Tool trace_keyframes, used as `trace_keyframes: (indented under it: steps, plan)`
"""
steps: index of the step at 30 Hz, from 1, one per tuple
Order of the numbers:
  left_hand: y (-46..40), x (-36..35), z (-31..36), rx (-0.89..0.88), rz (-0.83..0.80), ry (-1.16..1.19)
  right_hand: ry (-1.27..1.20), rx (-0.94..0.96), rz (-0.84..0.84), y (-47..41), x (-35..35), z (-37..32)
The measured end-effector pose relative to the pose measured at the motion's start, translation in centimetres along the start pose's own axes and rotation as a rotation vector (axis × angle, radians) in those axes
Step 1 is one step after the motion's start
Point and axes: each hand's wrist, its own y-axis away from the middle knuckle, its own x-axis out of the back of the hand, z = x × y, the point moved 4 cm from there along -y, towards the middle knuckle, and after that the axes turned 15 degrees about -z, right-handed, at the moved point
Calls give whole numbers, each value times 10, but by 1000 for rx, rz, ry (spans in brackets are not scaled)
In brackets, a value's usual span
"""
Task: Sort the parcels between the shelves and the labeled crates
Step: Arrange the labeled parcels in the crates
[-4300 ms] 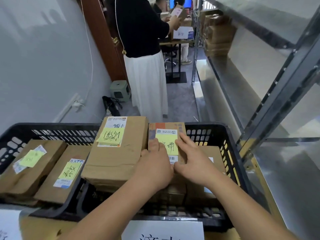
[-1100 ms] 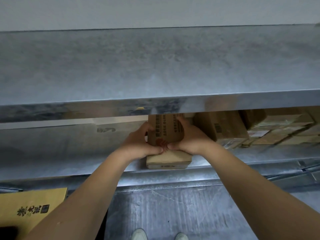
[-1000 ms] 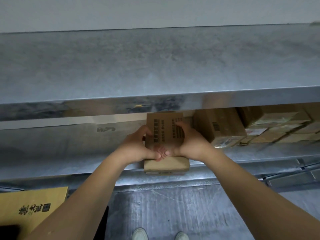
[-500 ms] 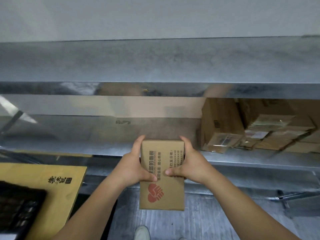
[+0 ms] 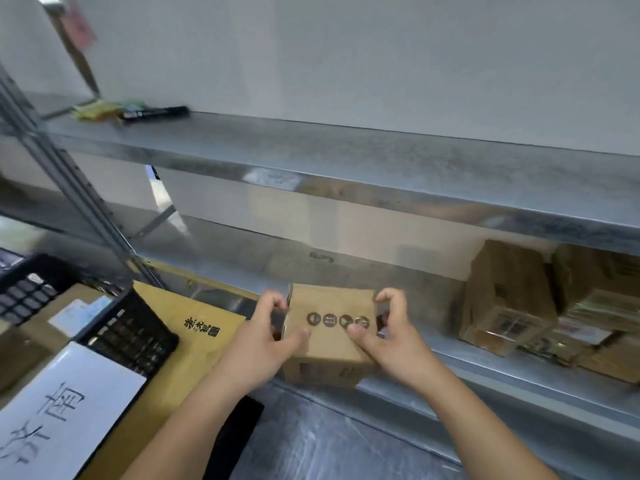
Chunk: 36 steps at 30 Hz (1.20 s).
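Observation:
I hold a small brown cardboard parcel (image 5: 330,336) with a row of round handling symbols on its top face. My left hand (image 5: 263,344) grips its left side and my right hand (image 5: 391,336) grips its right side. The parcel is in front of the edge of the middle metal shelf (image 5: 485,375); I cannot tell whether it touches it. A black plastic crate (image 5: 135,336) with a white handwritten label (image 5: 59,407) sits at the lower left.
Several brown parcels (image 5: 505,299) are stacked at the right of the middle shelf. The upper shelf (image 5: 346,154) carries a black marker (image 5: 154,114) and yellow notes at its left end. A yellow-brown carton (image 5: 194,327) lies beside the crate. A slotted upright post (image 5: 79,202) stands at left.
The parcel has been turned, so the face with the round symbols is now on top instead of the red heart print. My view has swung left, bringing the labelled crate into sight.

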Motion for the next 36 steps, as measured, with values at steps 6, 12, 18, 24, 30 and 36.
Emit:
trace_keyframes:
  steps: [6, 12, 18, 24, 30, 36]
  plan:
    - [36, 28, -19, -2, -137, 39, 187, 59, -284, -11, -37, -23]
    - [73, 64, -62, 15, -29, -69, 136, 131, -278, -29, -97, -50]
    - [119, 97, -107, 29, 130, 23, 201, 276, -297, -41, -165, -83]
    - [169, 127, -136, 19, 208, 36, 282, 298, -402, -52, -215, -118]
    - [209, 150, -142, 107, 209, -64, 467, 522, -471, -56, -260, -148]
    - [244, 179, -145, 123, 359, -103, 554, 679, -479, -53, -290, -201]
